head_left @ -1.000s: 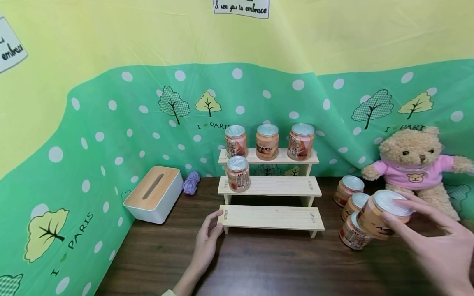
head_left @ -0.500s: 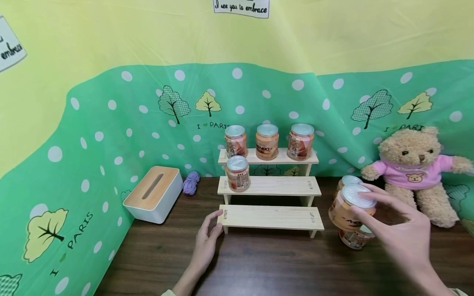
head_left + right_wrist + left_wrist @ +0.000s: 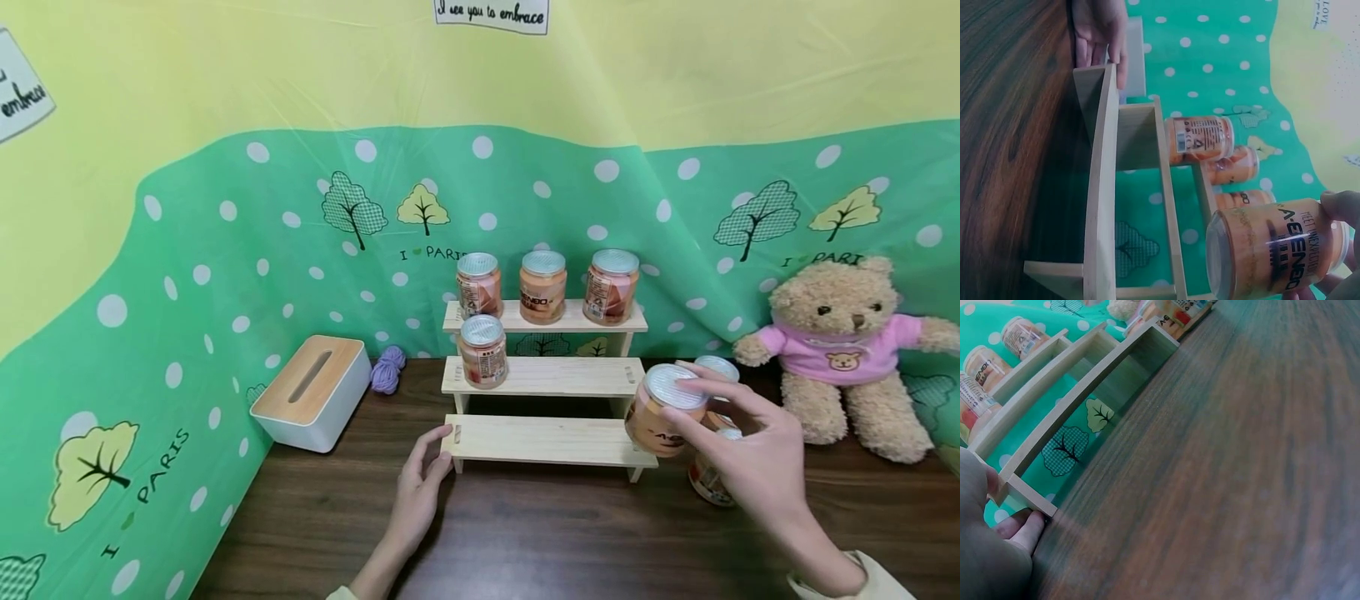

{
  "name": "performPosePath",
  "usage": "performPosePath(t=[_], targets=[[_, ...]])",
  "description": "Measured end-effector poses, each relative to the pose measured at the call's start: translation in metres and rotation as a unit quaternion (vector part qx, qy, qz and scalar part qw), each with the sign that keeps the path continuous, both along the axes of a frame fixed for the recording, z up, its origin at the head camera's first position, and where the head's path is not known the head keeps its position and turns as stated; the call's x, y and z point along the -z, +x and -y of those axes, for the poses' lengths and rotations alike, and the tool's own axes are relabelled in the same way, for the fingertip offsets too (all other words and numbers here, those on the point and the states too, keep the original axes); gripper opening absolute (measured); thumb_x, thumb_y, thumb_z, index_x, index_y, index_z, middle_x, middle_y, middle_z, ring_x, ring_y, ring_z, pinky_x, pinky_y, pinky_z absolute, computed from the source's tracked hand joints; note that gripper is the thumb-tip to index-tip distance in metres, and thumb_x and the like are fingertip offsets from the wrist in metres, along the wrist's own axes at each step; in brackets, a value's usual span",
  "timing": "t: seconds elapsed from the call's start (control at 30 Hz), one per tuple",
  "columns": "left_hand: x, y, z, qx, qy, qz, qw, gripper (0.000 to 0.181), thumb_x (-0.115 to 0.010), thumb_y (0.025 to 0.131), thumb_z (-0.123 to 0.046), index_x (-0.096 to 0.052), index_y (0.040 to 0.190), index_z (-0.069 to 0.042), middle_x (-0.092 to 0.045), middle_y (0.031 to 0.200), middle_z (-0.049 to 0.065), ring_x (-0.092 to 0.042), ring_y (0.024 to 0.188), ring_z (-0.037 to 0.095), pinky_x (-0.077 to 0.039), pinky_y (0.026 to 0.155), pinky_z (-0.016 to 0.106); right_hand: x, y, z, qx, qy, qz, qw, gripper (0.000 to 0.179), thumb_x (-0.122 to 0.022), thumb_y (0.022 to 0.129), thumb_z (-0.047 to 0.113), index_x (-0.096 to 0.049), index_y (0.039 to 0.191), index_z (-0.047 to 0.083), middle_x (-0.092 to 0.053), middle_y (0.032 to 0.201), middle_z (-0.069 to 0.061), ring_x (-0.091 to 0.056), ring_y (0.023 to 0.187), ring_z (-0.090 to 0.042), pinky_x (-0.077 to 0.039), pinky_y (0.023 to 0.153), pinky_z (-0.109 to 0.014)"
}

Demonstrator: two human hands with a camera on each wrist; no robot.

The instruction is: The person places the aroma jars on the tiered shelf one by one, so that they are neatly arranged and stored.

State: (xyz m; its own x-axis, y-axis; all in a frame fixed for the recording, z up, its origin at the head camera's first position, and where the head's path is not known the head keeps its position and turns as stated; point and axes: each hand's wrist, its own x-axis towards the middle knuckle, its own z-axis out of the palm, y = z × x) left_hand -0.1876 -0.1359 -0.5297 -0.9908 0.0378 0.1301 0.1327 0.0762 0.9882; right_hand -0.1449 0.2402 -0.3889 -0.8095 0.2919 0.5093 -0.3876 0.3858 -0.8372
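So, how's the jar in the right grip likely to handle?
The lidded jar would probably roll if laid sideways, being round-sided. It seems stiff: its wall shows no dent beside the right grip. That wall looks smooth, so it might slip if held loosely.

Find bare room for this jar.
Free: the pale wooden bottom shelf, between left hand and held orange jar; middle shelf, right of its jar; dark wooden tabletop in front. Crowded: top shelf (three jars); jar cluster by the tan plush bear.
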Motion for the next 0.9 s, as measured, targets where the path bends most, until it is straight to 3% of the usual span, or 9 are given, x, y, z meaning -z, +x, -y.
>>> performPosePath(t=[0.27, 0.4, 0.6, 0.77, 0.9], targets=[[0.000, 0.001, 0.001, -0.005, -0.005, -0.004, 1.0000, 0.039, -0.058, 0.116, -0.014, -0.058, 0.155, -0.007, -0.054, 0.162, 0.018, -0.063, 0.131, 0.030, -0.054, 0.102, 0.028, 0.005, -0.014, 0.015, -0.020, 0.023, -0.030, 0.9991, 0.038, -0.091, 0.080, -0.017, -0.083, 0.115, -0.004, -0.079, 0.131, 0.008, -0.071, 0.099, -0.009, -0.053, 0.071, -0.012], [0.000, 0.001, 0.000, -0.005, -0.007, -0.002, 1.0000, 0.039, -0.058, 0.116, -0.014, -0.059, 0.155, -0.008, -0.054, 0.162, 0.018, -0.063, 0.130, 0.030, -0.054, 0.102, 0.028, 0.009, -0.021, 0.021, -0.048, 0.024, -0.058, 0.9969, 0.043, -0.089, 0.078, -0.021, -0.082, 0.117, -0.006, -0.079, 0.133, 0.004, -0.072, 0.091, -0.007, -0.054, 0.072, -0.013], [0.001, 0.001, 0.000, 0.000, 0.004, -0.005, 1.0000, 0.040, -0.056, 0.116, -0.012, -0.057, 0.156, -0.006, -0.054, 0.162, 0.020, -0.063, 0.129, 0.027, -0.055, 0.104, 0.029, 0.011, -0.031, 0.031, -0.066, 0.020, -0.074, 0.9948, 0.045, -0.090, 0.076, -0.021, -0.083, 0.117, -0.004, -0.078, 0.134, 0.001, -0.073, 0.097, -0.007, -0.054, 0.076, -0.013], [0.009, -0.001, 0.002, 0.007, 0.007, -0.051, 0.9987, 0.039, -0.057, 0.117, -0.017, -0.058, 0.154, -0.005, -0.056, 0.158, 0.022, -0.065, 0.124, 0.020, -0.057, 0.101, 0.028, 0.008, -0.038, 0.039, -0.060, 0.010, -0.068, 0.9959, 0.041, -0.090, 0.079, -0.018, -0.084, 0.117, -0.001, -0.078, 0.134, 0.002, -0.071, 0.088, -0.009, -0.054, 0.071, -0.015], [0.015, -0.004, 0.004, 0.011, 0.006, -0.086, 0.9962, 0.039, -0.057, 0.117, -0.021, -0.060, 0.153, -0.006, -0.058, 0.154, 0.022, -0.066, 0.119, 0.015, -0.058, 0.098, 0.025, 0.008, -0.046, 0.046, -0.067, -0.007, -0.067, 0.9955, 0.040, -0.089, 0.082, -0.017, -0.083, 0.118, -0.003, -0.078, 0.136, -0.001, -0.072, 0.091, -0.011, -0.056, 0.078, -0.016]])
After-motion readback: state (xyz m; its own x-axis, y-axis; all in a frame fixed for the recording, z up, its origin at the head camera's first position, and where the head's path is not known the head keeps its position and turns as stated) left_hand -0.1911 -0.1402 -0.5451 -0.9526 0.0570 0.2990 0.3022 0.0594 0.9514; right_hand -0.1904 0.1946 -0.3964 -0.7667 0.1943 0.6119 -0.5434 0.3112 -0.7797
